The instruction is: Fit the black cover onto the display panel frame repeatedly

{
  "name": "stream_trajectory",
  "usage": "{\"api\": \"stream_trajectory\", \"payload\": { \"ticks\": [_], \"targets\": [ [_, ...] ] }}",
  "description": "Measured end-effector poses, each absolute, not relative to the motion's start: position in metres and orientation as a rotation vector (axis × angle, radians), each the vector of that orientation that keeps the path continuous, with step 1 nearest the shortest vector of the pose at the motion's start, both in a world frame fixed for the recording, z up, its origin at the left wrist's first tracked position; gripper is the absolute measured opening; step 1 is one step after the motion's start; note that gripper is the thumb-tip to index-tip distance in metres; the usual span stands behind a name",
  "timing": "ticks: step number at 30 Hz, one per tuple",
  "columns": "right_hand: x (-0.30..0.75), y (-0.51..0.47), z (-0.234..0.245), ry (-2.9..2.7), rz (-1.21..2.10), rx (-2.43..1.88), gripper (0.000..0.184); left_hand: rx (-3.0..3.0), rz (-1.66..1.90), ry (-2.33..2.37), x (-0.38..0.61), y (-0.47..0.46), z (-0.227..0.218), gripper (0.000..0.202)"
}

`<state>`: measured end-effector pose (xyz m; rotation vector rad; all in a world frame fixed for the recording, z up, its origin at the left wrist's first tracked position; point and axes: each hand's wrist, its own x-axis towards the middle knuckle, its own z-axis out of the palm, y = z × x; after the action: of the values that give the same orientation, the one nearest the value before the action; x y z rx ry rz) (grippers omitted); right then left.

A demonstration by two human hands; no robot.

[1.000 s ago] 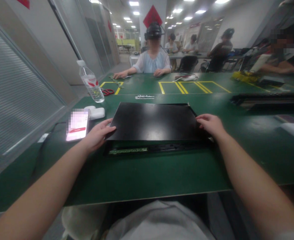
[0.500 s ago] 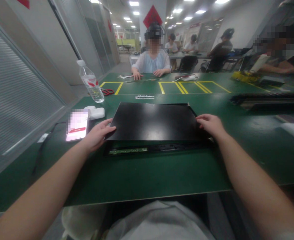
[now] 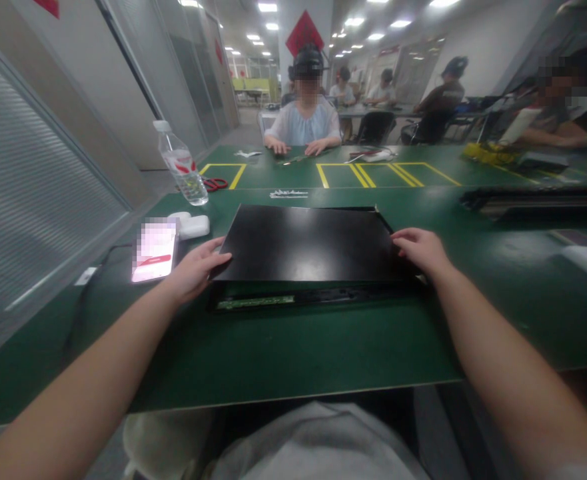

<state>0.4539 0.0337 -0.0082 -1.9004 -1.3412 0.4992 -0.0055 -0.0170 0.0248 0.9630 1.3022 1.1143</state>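
A flat black panel (image 3: 309,241) lies in front of me on the green table (image 3: 293,353), raised slightly over a black frame (image 3: 318,298) whose front strip shows a green circuit board (image 3: 256,302). My left hand (image 3: 193,270) grips the panel's left edge, fingers curled on its corner. On the opposite side, my right hand (image 3: 422,250) holds the right edge with fingers curled over it. Both forearms reach in from the bottom of the view.
A lit phone (image 3: 155,251) and a white case (image 3: 194,227) lie left of the panel, a water bottle (image 3: 182,164) and red scissors (image 3: 216,183) behind them. Another black frame (image 3: 538,198) lies at right. A person (image 3: 306,117) sits opposite; more people sit further back.
My hands and the panel have not moved. The person opposite has shifted their hands about on the far table.
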Motion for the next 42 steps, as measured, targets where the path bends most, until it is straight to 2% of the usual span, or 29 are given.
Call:
{"api": "stream_trajectory", "payload": {
  "ticks": [25, 42],
  "targets": [
    [0.4511, 0.0324, -0.0058, -1.352, 0.504, -1.884, 0.015, 0.979, 1.107, 1.29, -0.0093, -0.0136, 0.0195, 0.064],
    [0.4577, 0.0361, -0.0121, -1.369, 0.508, -1.883, 0.015, 0.967, 1.1, 1.301, -0.0082, -0.0147, 0.021, 0.06]
  ]
}}
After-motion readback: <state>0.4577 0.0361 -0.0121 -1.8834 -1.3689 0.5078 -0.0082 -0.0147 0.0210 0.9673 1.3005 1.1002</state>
